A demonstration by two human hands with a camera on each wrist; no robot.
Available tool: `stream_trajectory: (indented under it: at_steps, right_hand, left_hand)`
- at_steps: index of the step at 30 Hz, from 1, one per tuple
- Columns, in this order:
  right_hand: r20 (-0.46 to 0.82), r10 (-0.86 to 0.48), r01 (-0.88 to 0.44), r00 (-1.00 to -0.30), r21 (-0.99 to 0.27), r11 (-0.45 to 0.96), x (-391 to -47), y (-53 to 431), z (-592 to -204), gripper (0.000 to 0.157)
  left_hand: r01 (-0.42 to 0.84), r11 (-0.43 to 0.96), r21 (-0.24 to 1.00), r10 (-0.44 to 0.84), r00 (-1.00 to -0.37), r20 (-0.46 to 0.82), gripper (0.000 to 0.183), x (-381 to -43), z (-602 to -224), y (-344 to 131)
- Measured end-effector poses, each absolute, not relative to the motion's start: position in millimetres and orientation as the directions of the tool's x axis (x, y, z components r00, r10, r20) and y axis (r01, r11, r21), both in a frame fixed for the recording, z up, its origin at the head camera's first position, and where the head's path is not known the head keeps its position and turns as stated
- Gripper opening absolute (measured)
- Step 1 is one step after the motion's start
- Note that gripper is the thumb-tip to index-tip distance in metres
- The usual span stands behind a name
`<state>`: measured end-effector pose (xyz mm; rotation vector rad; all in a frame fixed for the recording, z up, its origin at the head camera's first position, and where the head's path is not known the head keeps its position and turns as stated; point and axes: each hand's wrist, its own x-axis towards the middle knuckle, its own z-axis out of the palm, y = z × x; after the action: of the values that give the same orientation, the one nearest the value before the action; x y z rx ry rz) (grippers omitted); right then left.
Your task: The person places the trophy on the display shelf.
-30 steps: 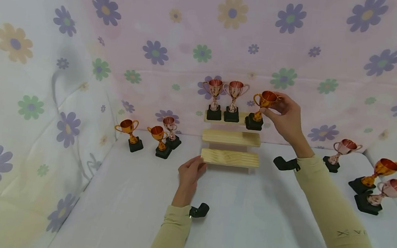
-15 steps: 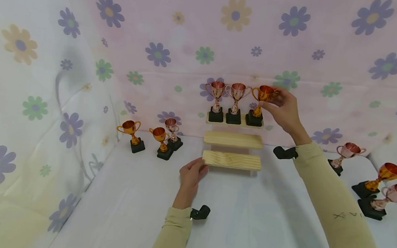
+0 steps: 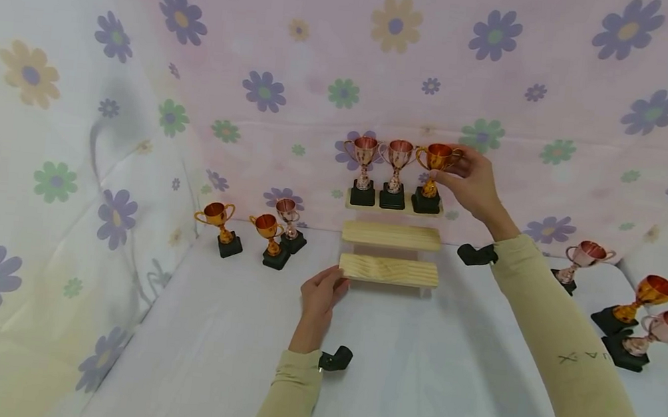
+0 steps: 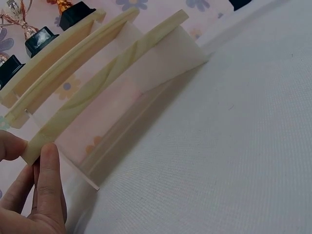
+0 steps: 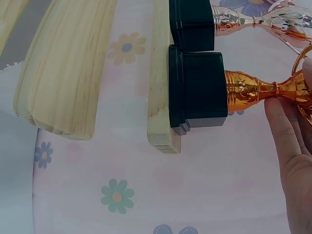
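My right hand (image 3: 471,181) grips a gold trophy (image 3: 431,185) by its cup and stem. The trophy's black base (image 5: 200,87) stands on the right end of the top shelf board, as the right wrist view shows. Two rose-gold trophies, one at the left (image 3: 365,164) and one in the middle (image 3: 397,167), stand beside it on the same board. Below, the three-tier wooden stand (image 3: 392,235) shows two bare steps. My left hand (image 3: 321,294) pinches the left end of the lowest board (image 4: 97,87) between thumb and fingers.
To the left on the white table (image 3: 392,362) stand two gold trophies (image 3: 219,224) and one rose-gold trophy (image 3: 288,221). At the right are a rose-gold trophy (image 3: 584,259), a gold trophy (image 3: 639,302) and another rose-gold trophy (image 3: 648,336). A flowered cloth (image 3: 309,31) hangs behind the stand.
My right hand has brought the gold trophy back and onto the top board, then moved it slightly left toward the middle trophy. The left hand keeps its pinch on the lowest board.
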<state>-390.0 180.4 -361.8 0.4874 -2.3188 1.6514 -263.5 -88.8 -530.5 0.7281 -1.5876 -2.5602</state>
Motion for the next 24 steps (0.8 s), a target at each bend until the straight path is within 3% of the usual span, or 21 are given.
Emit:
stream_trajectory:
  at_steps: [10, 20, 24]
  right_hand:
    - [0.402, -0.096, -0.411, -0.911, -0.859, 0.304, -388.9, 177.2, -364.5, 0.052]
    - [0.432, -0.028, -0.428, -0.902, -0.881, 0.202, -390.3, 168.5, -376.6, 0.046]
    - [0.438, -0.018, -0.432, -0.899, -0.879, 0.205, -381.8, 170.9, -385.2, 0.051]
  left_hand:
    - [-0.211, -0.47, 0.857, -0.268, -0.891, -0.366, 0.033, -262.5, -531.7, -88.8]
    - [-0.201, -0.49, 0.848, -0.268, -0.892, -0.365, 0.033, -263.7, -531.4, -89.9]
    - [-0.198, -0.495, 0.846, -0.272, -0.889, -0.367, 0.032, -264.4, -531.3, -89.3]
